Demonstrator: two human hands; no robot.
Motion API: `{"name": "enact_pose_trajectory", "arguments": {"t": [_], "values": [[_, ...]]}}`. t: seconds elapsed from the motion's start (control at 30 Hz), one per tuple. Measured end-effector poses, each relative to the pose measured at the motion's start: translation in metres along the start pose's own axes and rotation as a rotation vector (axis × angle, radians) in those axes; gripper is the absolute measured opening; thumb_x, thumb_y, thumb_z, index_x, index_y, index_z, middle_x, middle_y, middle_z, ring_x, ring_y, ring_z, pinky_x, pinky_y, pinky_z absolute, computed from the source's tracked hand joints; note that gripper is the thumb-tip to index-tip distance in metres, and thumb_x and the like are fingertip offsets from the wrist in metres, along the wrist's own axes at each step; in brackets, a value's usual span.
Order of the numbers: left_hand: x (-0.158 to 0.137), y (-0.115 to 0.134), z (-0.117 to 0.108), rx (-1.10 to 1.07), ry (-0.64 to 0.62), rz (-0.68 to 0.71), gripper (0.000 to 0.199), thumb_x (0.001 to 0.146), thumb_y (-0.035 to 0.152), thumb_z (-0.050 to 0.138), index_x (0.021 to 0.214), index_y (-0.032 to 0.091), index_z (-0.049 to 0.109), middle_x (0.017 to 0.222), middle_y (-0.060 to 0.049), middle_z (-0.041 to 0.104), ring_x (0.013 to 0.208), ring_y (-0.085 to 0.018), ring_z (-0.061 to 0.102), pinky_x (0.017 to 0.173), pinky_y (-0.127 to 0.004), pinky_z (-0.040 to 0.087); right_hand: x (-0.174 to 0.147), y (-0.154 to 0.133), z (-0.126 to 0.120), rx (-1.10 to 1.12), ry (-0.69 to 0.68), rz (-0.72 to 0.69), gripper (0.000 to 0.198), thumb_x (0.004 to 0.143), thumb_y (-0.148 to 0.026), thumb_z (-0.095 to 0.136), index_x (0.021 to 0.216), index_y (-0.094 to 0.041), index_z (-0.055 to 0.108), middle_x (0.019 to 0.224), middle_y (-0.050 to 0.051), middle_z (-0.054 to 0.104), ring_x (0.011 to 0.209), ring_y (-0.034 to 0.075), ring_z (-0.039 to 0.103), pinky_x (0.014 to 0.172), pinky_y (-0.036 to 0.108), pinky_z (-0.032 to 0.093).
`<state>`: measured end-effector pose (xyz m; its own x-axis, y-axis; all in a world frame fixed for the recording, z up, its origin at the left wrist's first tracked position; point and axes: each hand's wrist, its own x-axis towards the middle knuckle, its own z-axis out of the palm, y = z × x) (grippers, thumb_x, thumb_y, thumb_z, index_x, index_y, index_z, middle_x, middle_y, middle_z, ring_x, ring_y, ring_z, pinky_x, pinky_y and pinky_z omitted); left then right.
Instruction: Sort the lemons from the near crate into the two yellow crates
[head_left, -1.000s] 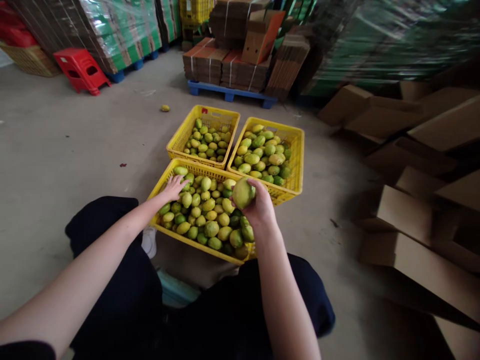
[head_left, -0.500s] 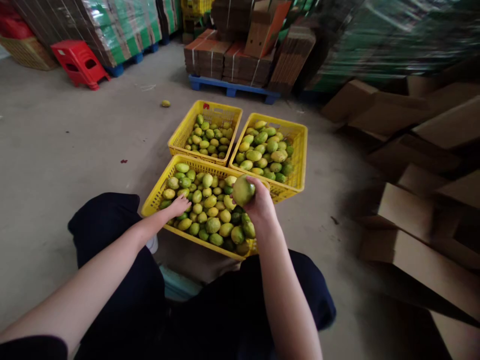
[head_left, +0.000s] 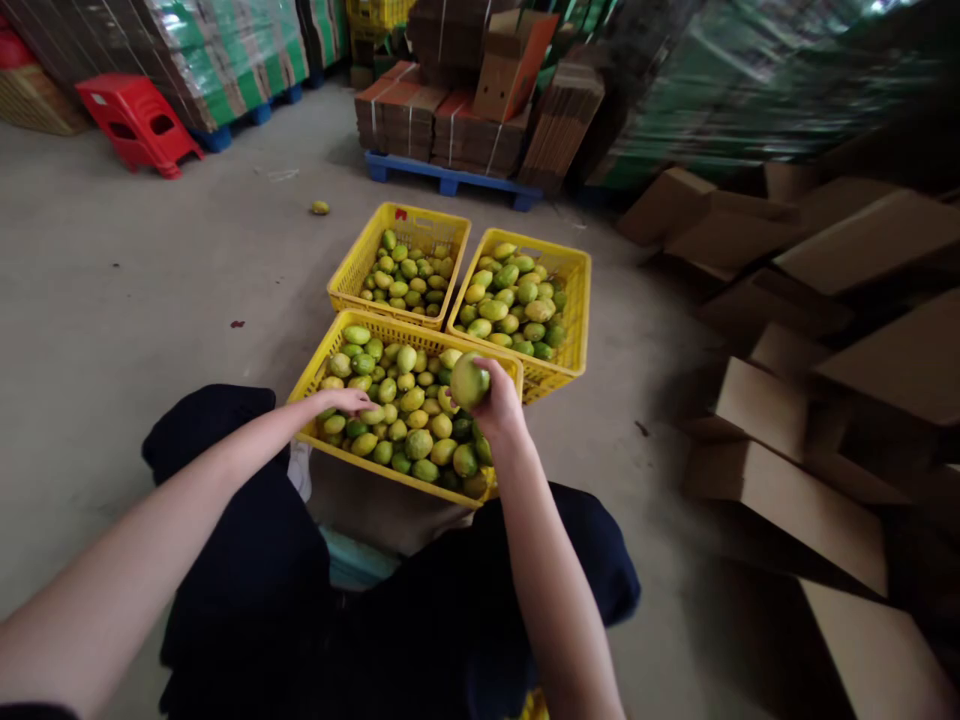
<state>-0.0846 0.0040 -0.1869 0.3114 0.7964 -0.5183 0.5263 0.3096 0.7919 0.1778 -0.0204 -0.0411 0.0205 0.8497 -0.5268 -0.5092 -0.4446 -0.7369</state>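
My right hand [head_left: 501, 405] is wrapped round a large yellow-green lemon [head_left: 469, 381], held up above the right side of the near yellow crate [head_left: 307, 385]. That crate is filled with yellow and green lemons. Low over its left side, my left hand [head_left: 349, 401] has its fingers closed on another yellow-green lemon [head_left: 373, 414], among the fruit. The undersides of its fingers are hidden.
Behind stand two more yellow crates of lemons, one at left [head_left: 397, 212] and one at right [head_left: 581, 300]. One lemon [head_left: 320, 208] lies on the floor. Cardboard boxes [head_left: 810, 510] crowd the right. A red stool [head_left: 139, 125] and a loaded blue pallet [head_left: 450, 182] stand farther back.
My left hand has shifted slightly and now has a lemon at its fingertips. My right hand still holds its lemon over the crate. The whole view has swung slightly.
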Motion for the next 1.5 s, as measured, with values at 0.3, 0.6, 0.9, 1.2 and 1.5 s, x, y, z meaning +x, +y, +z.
{"name": "enact_pose_trajectory", "arguments": {"t": [0.3, 0.6, 0.9, 1.2, 1.5], "values": [[-0.03, 0.132, -0.031, -0.843, -0.158, 0.381, 0.033, 0.071, 0.029, 0.075, 0.099, 0.014, 0.067, 0.095, -0.01, 0.074, 0.095, -0.025, 0.071, 0.087, -0.035, 0.055, -0.001, -0.028, 0.018, -0.087, -0.275, -0.325, 0.043, 0.053, -0.042, 0.086, 0.083, -0.022, 0.064, 0.068, -0.004, 0.064, 0.05, 0.013, 0.056, 0.038, 0.024, 0.043], [-0.056, 0.152, -0.016, -0.456, 0.356, 0.782, 0.056, 0.06, 0.023, 0.089, 0.111, 0.021, 0.067, 0.124, -0.009, 0.063, 0.109, -0.023, 0.064, 0.091, -0.035, 0.057, 0.016, -0.001, 0.016, -0.186, -0.29, -0.735, 0.046, 0.06, -0.03, 0.09, 0.101, -0.028, 0.07, 0.108, 0.001, 0.074, 0.105, 0.023, 0.066, 0.096, 0.038, 0.051], [-0.054, 0.165, -0.011, -0.278, 0.4, 0.88, 0.048, 0.066, 0.024, 0.086, 0.111, 0.023, 0.069, 0.121, -0.008, 0.062, 0.113, -0.023, 0.061, 0.091, -0.034, 0.057, 0.014, -0.015, 0.015, -0.187, -0.295, -0.836, 0.053, 0.049, -0.021, 0.095, 0.093, -0.028, 0.064, 0.103, 0.0, 0.071, 0.109, 0.023, 0.064, 0.1, 0.04, 0.05], [-0.052, 0.17, -0.009, -1.224, 0.094, 0.364, 0.043, 0.069, 0.008, 0.072, 0.11, 0.015, 0.064, 0.099, -0.006, 0.072, 0.096, -0.021, 0.069, 0.092, -0.036, 0.057, -0.001, -0.016, 0.024, 0.17, -0.289, -0.21, 0.032, 0.079, -0.053, 0.065, 0.09, -0.023, 0.063, 0.087, 0.004, 0.07, 0.067, 0.02, 0.066, 0.055, 0.033, 0.053], [-0.066, 0.166, -0.016, -1.427, -0.051, 0.173, 0.027, 0.085, 0.038, 0.059, 0.097, 0.014, 0.066, 0.082, -0.006, 0.068, 0.065, -0.015, 0.064, 0.057, -0.025, 0.056, 0.006, -0.003, 0.025, 0.252, -0.248, -0.148, 0.03, 0.068, -0.041, 0.078, 0.085, -0.022, 0.063, 0.077, 0.0, 0.066, 0.061, 0.016, 0.061, 0.034, 0.021, 0.035]]}}
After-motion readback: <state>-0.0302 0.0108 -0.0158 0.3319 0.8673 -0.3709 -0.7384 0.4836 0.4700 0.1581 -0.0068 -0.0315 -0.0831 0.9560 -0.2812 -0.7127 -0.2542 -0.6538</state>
